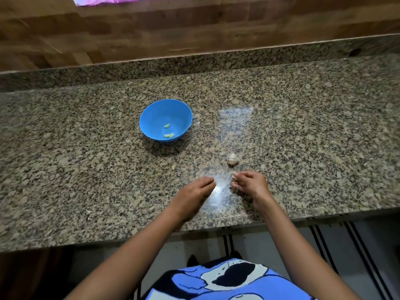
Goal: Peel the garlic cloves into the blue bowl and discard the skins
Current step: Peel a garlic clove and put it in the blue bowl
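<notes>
Curling round a small white piece (234,177), the fingertips of the right hand (249,184) were seen pinched together on it; whether a clove or loose skin was held could not be told. The left hand (195,191) was held just beside it, on the side toward the blue bowl (151,113), with its fingers loosely extended and nothing seen in them, though blur left this uncertain. A garlic bulb (233,159), still in its skin, was lying on the granite counter (86,148) between the right hand and the bowl, well apart from the bowl. About three peeled cloves (167,125) were counted inside the bowl. The task was judged partly done: a few cloves were already peeled, the bulb remained to be worked through, and no discarded skins were seen anywhere.
</notes>
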The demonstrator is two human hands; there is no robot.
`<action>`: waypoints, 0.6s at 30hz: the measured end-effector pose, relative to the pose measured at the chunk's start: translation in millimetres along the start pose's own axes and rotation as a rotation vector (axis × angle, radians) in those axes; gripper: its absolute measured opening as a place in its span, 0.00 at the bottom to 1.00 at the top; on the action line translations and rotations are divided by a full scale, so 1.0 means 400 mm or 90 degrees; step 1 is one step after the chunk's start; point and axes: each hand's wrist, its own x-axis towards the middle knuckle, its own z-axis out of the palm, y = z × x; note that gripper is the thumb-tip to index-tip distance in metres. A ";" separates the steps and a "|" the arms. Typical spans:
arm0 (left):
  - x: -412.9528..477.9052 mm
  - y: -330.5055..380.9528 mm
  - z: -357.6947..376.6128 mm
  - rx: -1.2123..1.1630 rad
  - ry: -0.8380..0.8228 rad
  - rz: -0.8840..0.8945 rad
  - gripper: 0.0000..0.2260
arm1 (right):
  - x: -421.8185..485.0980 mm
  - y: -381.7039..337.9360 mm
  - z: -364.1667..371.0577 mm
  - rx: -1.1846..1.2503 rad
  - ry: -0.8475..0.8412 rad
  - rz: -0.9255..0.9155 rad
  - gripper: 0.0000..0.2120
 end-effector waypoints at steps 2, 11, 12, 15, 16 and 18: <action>-0.039 -0.018 -0.030 0.048 0.029 0.045 0.17 | -0.003 0.002 0.020 -0.024 -0.017 -0.001 0.04; -0.065 0.025 -0.074 -0.152 0.195 -0.428 0.07 | -0.033 0.038 0.186 -0.025 -0.165 0.057 0.05; -0.051 0.034 -0.089 -0.303 0.267 -0.555 0.07 | -0.041 0.041 0.208 0.013 -0.174 0.073 0.05; -0.018 0.061 -0.134 -0.632 0.396 -0.616 0.08 | -0.061 0.046 0.247 0.138 -0.201 0.153 0.04; -0.015 0.072 -0.144 -0.601 0.391 -0.575 0.09 | -0.063 0.044 0.251 0.172 -0.214 0.179 0.05; -0.024 0.091 -0.150 -0.486 0.358 -0.495 0.09 | -0.062 0.042 0.257 0.236 -0.226 0.229 0.06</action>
